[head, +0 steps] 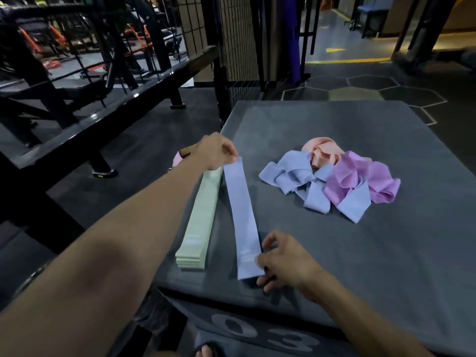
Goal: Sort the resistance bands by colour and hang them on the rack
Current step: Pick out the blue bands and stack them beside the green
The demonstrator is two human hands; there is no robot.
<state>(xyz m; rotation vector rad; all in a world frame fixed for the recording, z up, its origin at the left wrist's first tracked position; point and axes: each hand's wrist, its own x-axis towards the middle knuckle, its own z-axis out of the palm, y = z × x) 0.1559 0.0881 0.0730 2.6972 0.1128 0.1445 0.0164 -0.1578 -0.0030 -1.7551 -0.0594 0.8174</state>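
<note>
A blue resistance band (242, 217) lies stretched flat on the grey padded box (360, 253). My left hand (215, 150) pinches its far end, and my right hand (286, 261) pinches its near end. Just left of it lies a neat stack of pale green bands (201, 222). At the middle of the box sits a tangled pile: blue bands (296, 176), purple bands (360, 181) and a peach band (323, 150) at the back.
The box front carries the number 03 (268, 333). Black gym frames and a bench (77, 99) stand to the left, a wire grid panel (231, 47) behind. A pink object (177, 158) peeks out by my left wrist. My toes (206, 353) show at the bottom edge.
</note>
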